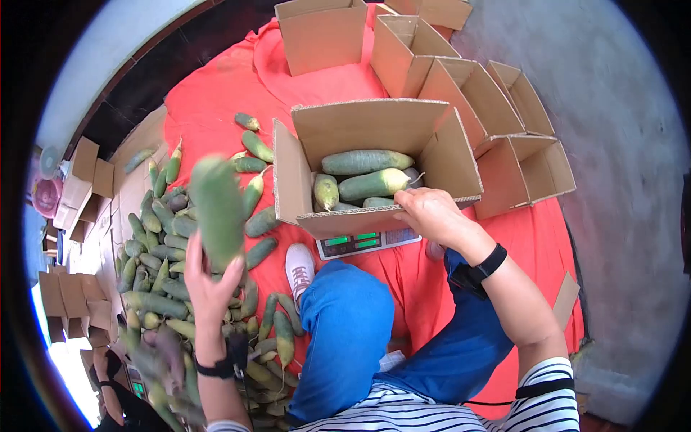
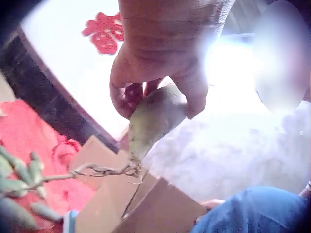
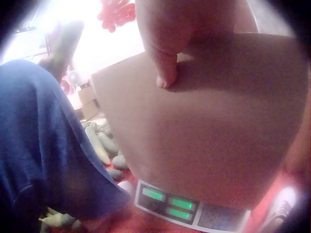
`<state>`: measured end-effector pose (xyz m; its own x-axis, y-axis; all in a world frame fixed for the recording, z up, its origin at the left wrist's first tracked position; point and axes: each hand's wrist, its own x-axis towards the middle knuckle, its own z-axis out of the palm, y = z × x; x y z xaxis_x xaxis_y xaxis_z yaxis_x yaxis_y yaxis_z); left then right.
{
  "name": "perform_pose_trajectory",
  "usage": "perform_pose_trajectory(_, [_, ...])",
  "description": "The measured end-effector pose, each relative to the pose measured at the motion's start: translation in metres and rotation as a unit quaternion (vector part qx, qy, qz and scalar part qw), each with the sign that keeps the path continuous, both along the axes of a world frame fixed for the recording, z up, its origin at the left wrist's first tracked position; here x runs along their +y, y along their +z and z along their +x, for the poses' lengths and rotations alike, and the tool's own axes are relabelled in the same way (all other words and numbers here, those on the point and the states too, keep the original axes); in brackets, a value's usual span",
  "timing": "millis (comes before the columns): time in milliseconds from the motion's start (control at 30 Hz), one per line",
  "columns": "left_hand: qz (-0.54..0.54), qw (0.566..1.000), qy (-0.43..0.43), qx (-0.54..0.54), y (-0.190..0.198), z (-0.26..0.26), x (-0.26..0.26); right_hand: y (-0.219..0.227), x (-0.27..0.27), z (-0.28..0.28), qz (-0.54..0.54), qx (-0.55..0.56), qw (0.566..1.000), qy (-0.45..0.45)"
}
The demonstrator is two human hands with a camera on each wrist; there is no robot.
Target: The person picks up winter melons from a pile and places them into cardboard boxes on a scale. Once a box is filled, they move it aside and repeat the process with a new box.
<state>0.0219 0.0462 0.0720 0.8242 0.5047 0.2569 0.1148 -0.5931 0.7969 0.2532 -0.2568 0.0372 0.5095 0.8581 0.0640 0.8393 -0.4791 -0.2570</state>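
Note:
A blurred green radish [image 1: 218, 209] is gripped upright in my left hand [image 1: 209, 284], left of the open carton in the head view. In the left wrist view my left hand [image 2: 163, 63] pinches the radish [image 2: 158, 119] between thumb and fingers, a twisted root trailing from its tip. My right hand [image 1: 437, 216] holds the near rim of the cardboard box [image 1: 374, 119], which has several radishes [image 1: 374, 185] lying inside. The box stands on a scale [image 1: 368, 243] with green lit displays. In the right wrist view, the thumb of my right hand [image 3: 182, 34] lies against the box's outer wall [image 3: 194, 126].
A large pile of radishes [image 1: 155, 266] spreads on the left over the red cloth [image 1: 209, 93]. Open boxes [image 1: 468, 93] stand at the back right. My knee [image 1: 345, 317] is near the scale. Another person's arm [image 1: 108, 392] shows at the lower left.

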Motion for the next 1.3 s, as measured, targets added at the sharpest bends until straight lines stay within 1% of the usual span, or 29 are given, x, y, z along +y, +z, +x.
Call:
perform_pose_trajectory(33, [0.049, 0.999, -0.006, -0.022, 0.019, 0.027, -0.012, 0.003, 0.000, -0.001, -0.006, 0.001, 1.000, -0.001])
perform_pose_trajectory(67, [0.088, 0.993, -0.046, -0.058, 0.037, 0.053, -0.024, 0.005, 0.000, -0.002, -0.014, 0.004, 1.000, -0.002])
perform_pose_trajectory(100, [0.125, 0.990, -0.058, -0.028, 0.049, 0.074, -0.032, 0.006, -0.001, -0.002, -0.008, 0.007, 1.000, 0.003])
perform_pose_trajectory(133, [0.121, 0.987, -0.101, -0.015, 0.052, 0.095, -0.035, 0.006, 0.000, -0.002, -0.006, 0.006, 1.000, 0.012])
perform_pose_trajectory(167, [0.154, 0.980, -0.124, -0.006, 0.047, 0.111, -0.038, 0.004, -0.001, -0.002, -0.006, 0.013, 1.000, 0.004])
perform_pose_trajectory(267, [0.186, 0.978, -0.096, 0.010, 0.040, 0.116, -0.045, -0.003, -0.003, 0.002, -0.004, 0.021, 1.000, -0.003])
perform_pose_trajectory(300, [0.186, 0.978, -0.098, -0.013, 0.034, 0.107, -0.040, -0.002, -0.003, 0.003, -0.011, 0.010, 1.000, 0.001])
perform_pose_trajectory(333, [0.183, 0.978, -0.097, 0.002, 0.023, 0.095, -0.033, -0.003, -0.002, 0.003, -0.018, 0.004, 1.000, 0.008])
perform_pose_trajectory(367, [0.176, 0.982, -0.061, 0.019, 0.010, 0.078, -0.024, -0.003, -0.001, 0.004, -0.052, -0.003, 0.998, -0.019])
perform_pose_trajectory(400, [0.171, 0.984, -0.022, 0.038, -0.005, 0.058, -0.014, -0.002, -0.001, 0.005, -0.041, 0.002, 0.999, 0.001])
perform_pose_trajectory(433, [0.123, 0.989, 0.000, 0.076, -0.021, 0.036, -0.005, -0.003, 0.000, 0.003, -0.028, -0.004, 1.000, 0.003])
perform_pose_trajectory(500, [0.182, 0.974, 0.008, 0.134, -0.083, -0.021, 0.022, -0.003, 0.001, 0.001, -0.013, -0.007, 1.000, 0.007])
perform_pose_trajectory(533, [0.160, 0.968, 0.019, 0.190, -0.105, -0.052, 0.024, -0.002, 0.000, 0.002, -0.013, -0.003, 1.000, 0.007])
perform_pose_trajectory(567, [0.138, 0.955, 0.005, 0.262, -0.134, -0.085, 0.029, -0.002, -0.001, 0.003, -0.009, -0.007, 1.000, 0.011])
perform_pose_trajectory(600, [0.140, 0.922, 0.012, 0.361, -0.148, -0.112, 0.022, 0.001, 0.001, 0.001, -0.009, -0.001, 1.000, 0.007])
perform_pose_trajectory(633, [0.138, 0.879, 0.017, 0.455, -0.160, -0.134, 0.016, 0.003, 0.002, 0.001, -0.019, 0.003, 1.000, 0.003])
perform_pose_trajectory(667, [0.134, 0.878, 0.023, 0.458, -0.177, -0.156, 0.010, 0.004, 0.003, 0.000, -0.030, 0.007, 1.000, -0.001])
perform_pose_trajectory(700, [0.154, 0.874, 0.045, 0.458, -0.195, -0.175, 0.004, 0.004, 0.003, -0.002, -0.032, 0.008, 0.999, 0.007])
perform_pose_trajectory(733, [0.173, 0.870, 0.067, 0.457, -0.200, -0.183, 0.000, 0.004, 0.003, -0.002, -0.024, 0.003, 1.000, 0.003])
perform_pose_trajectory(767, [0.168, 0.870, 0.073, 0.458, -0.206, -0.188, -0.001, 0.005, 0.003, -0.003, -0.015, -0.002, 1.000, 0.000])
perform_pose_trajectory(833, [0.180, 0.873, 0.109, 0.440, -0.211, -0.185, -0.005, 0.006, 0.005, -0.002, -0.020, 0.001, 1.000, 0.004])
perform_pose_trajectory(933, [0.152, 0.875, 0.137, 0.438, -0.222, -0.172, -0.001, 0.008, 0.008, -0.003, -0.031, 0.016, 0.999, -0.007])
perform_pose_trajectory(967, [0.150, 0.878, 0.133, 0.435, -0.229, -0.173, 0.000, 0.008, 0.006, -0.002, -0.038, 0.027, 0.999, -0.019])
perform_pose_trajectory(1033, [0.185, 0.874, 0.151, 0.423, -0.249, -0.171, 0.004, 0.006, 0.006, -0.001, -0.054, 0.020, 0.998, -0.019])
perform_pose_trajectory(1100, [0.144, 0.861, 0.167, 0.459, -0.251, -0.162, 0.005, 0.008, 0.004, 0.000, -0.053, 0.021, 0.998, -0.019])
perform_pose_trajectory(1167, [0.148, 0.857, 0.175, 0.462, -0.254, -0.161, 0.006, 0.005, 0.003, 0.001, -0.027, 0.027, 0.999, -0.005])
perform_pose_trajectory(1200, [0.154, 0.861, 0.164, 0.455, -0.258, -0.163, 0.007, 0.004, 0.002, 0.002, -0.022, 0.019, 1.000, -0.002])
perform_pose_trajectory(1267, [0.127, 0.877, 0.234, 0.400, -0.268, -0.168, 0.012, 0.004, 0.002, 0.001, -0.028, 0.023, 0.999, -0.010])
perform_pose_trajectory(1300, [0.134, 0.881, 0.221, 0.396, -0.267, -0.172, 0.021, 0.004, 0.002, 0.001, -0.026, 0.022, 0.999, -0.025])
